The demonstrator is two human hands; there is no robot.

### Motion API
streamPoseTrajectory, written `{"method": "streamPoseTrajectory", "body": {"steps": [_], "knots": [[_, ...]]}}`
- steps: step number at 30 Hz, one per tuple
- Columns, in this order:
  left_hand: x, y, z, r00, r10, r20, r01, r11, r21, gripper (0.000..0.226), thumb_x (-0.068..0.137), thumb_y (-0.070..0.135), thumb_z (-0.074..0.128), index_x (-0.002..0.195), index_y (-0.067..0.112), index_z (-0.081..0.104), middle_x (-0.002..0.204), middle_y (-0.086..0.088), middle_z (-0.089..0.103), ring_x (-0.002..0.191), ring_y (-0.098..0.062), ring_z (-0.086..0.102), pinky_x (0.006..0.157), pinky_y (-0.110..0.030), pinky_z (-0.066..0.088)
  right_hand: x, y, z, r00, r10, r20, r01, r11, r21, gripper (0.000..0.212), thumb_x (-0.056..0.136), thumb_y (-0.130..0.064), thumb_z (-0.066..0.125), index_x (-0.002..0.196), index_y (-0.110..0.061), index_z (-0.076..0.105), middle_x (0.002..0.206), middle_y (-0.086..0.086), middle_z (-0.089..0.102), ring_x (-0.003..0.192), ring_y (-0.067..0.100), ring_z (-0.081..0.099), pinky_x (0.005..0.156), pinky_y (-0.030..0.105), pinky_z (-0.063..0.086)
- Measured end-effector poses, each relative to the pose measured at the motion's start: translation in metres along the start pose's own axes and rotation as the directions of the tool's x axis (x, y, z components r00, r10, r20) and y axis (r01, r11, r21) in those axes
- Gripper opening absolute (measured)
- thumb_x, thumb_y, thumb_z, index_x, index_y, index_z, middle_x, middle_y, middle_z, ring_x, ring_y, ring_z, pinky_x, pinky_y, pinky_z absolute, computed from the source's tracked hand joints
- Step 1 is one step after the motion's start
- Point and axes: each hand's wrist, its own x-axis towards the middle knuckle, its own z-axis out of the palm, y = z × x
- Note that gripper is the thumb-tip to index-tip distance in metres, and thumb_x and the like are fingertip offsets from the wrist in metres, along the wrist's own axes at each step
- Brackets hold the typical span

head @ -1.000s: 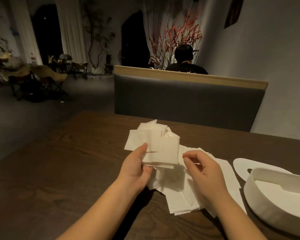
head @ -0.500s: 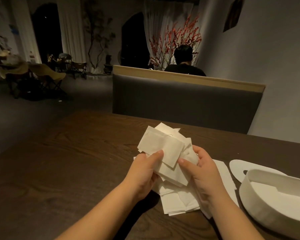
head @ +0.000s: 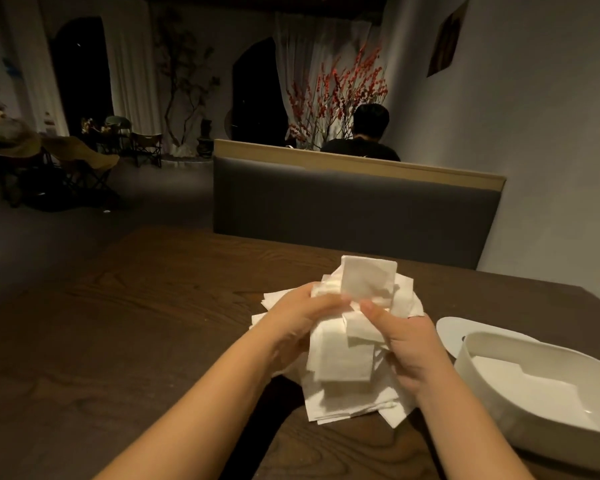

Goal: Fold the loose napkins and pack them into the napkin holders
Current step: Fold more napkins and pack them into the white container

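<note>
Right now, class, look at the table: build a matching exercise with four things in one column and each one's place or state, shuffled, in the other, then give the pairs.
Things
1. napkin bundle
2. napkin holder
3. white lid
4. loose napkins

Places or states
A. flat on the table behind the holder
B. held up by both hands
C. open, on the right
D. lying under the hands

Pairs: 1-B, 2-C, 3-A, 4-D

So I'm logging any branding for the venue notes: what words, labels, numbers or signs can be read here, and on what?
None can be read.
The napkins and napkin holder: plain white, no print showing.
The wall picture: too dark and angled to tell.
</note>
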Motion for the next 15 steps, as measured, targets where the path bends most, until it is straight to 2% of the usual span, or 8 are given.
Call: {"method": "streamPoseTrajectory", "body": {"steps": [2,4,6,9,12,15], "knots": [[-0.004,-0.008,0.009,0.999,-0.036,0.031,0.041,0.985,-0.165,0.035,0.082,0.028,0.075,0.115,0.017,0.067,0.097,-0.009,0.077,0.085,-0.022,0.074,0.079,-0.038,0.061,0.000,0.001,0.002,0.999,-0.013,-0.046,0.013,1.000,-0.007,0.046,0.066,-0.023,0.083,0.109,-0.011,0.071,0.098,0.015,0.076,0.091,0.036,0.073,0.084,0.057,0.057],[-0.007,-0.016,0.016,0.997,-0.035,0.074,0.050,0.977,-0.208,0.040,0.076,0.031,0.079,0.113,0.018,0.072,0.102,-0.012,0.077,0.085,-0.024,0.074,0.078,-0.039,0.061,0.000,0.004,0.005,0.997,-0.040,-0.072,0.033,0.995,-0.098,0.041,0.069,-0.029,0.085,0.105,-0.016,0.073,0.095,0.010,0.076,0.091,0.033,0.072,0.081,0.054,0.059],[-0.009,-0.021,0.016,0.996,-0.015,0.090,0.037,0.970,-0.241,0.036,0.074,0.033,0.075,0.107,0.021,0.078,0.108,-0.014,0.076,0.087,-0.026,0.074,0.079,-0.040,0.061,0.000,0.006,0.007,0.991,-0.067,-0.114,0.050,0.987,-0.153,0.030,0.074,-0.030,0.084,0.100,-0.018,0.075,0.090,0.005,0.077,0.088,0.028,0.072,0.074,0.046,0.060],[-0.010,-0.026,0.013,0.996,0.018,0.088,0.006,0.965,-0.262,0.034,0.083,0.026,0.070,0.117,0.018,0.074,0.115,-0.014,0.074,0.096,-0.025,0.073,0.083,-0.035,0.060,0.000,0.004,0.006,0.983,-0.100,-0.153,0.084,0.990,-0.111,0.025,0.078,-0.026,0.081,0.101,-0.018,0.073,0.086,0.003,0.077,0.082,0.023,0.075,0.071,0.041,0.059],[-0.008,-0.029,0.014,1.000,0.028,0.004,-0.027,0.970,-0.243,0.027,0.098,0.012,0.058,0.124,0.011,0.067,0.111,-0.016,0.074,0.100,-0.029,0.073,0.088,-0.040,0.060,-0.001,0.003,0.007,0.986,-0.109,-0.129,0.097,0.990,-0.103,0.027,0.081,-0.024,0.078,0.106,-0.019,0.069,0.091,0.003,0.077,0.082,0.022,0.075,0.067,0.037,0.060],[-0.003,-0.031,0.013,0.997,0.029,-0.069,-0.042,0.980,-0.196,0.027,0.101,0.010,0.051,0.124,0.008,0.065,0.110,-0.016,0.075,0.104,-0.032,0.072,0.096,-0.049,0.055,0.003,0.004,0.004,0.964,-0.202,-0.175,0.186,0.977,-0.104,0.038,0.083,-0.022,0.076,0.118,-0.027,0.061,0.109,0.000,0.072,0.097,0.022,0.071,0.081,0.044,0.061]]}}
